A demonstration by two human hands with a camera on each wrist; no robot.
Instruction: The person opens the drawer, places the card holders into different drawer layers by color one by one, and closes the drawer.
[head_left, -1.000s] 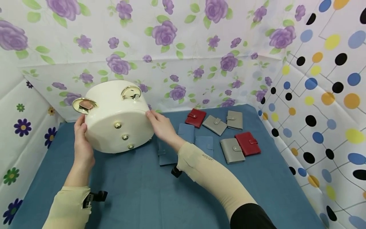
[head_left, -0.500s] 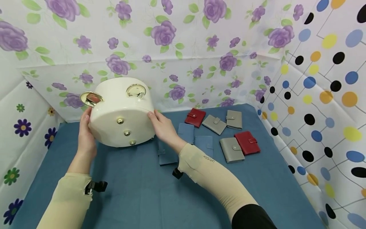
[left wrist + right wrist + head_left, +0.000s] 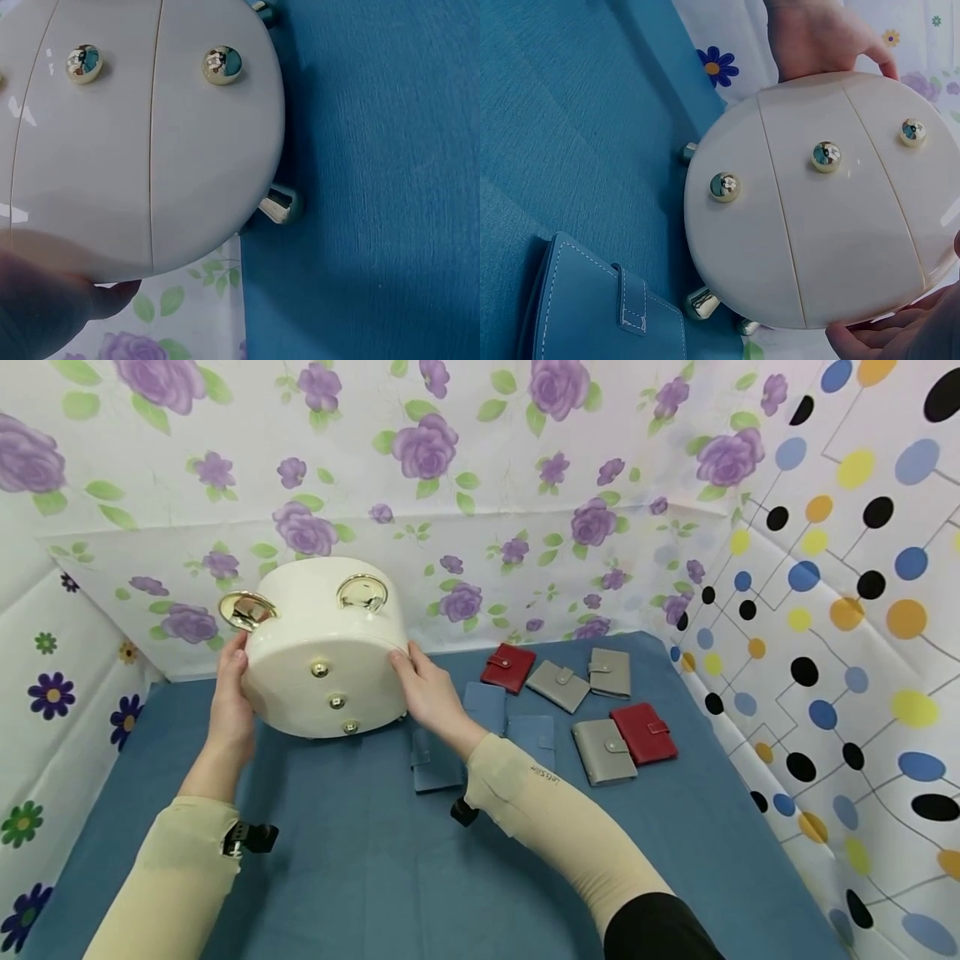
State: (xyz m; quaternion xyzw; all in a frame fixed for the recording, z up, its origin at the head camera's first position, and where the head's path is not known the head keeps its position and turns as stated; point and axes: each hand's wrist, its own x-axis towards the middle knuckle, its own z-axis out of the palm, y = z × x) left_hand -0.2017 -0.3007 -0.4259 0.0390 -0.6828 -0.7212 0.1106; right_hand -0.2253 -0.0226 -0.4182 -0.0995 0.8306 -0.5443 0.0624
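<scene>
A glossy cream drawer box (image 3: pixel 367 672) with gold round knobs is held between both hands at the back left of the table. Two seams divide its front into three drawers. Gold ear-shaped rings (image 3: pixel 363 593) stand on its top, and a stubby gold foot (image 3: pixel 281 204) shows close over the cloth in the left wrist view. My left hand (image 3: pixel 231 710) grips the left side. On the opposite side, my right hand (image 3: pixel 435 696) holds it with the thumb on the front edge and fingers behind, partly hidden.
Right of the box lie several snap-strap wallets on the blue tablecloth (image 3: pixel 360 860): red (image 3: pixel 507 667), grey (image 3: pixel 603 752) and blue (image 3: pixel 437 764). My right forearm reaches over the blue ones. Floral sheeting (image 3: pixel 510 468) hangs behind, and dotted sheeting (image 3: pixel 840 677) borders the right.
Both hands have shifted the cream drawer box right and slightly back, with its front turned a little more upright. The wallets lie where they were.
</scene>
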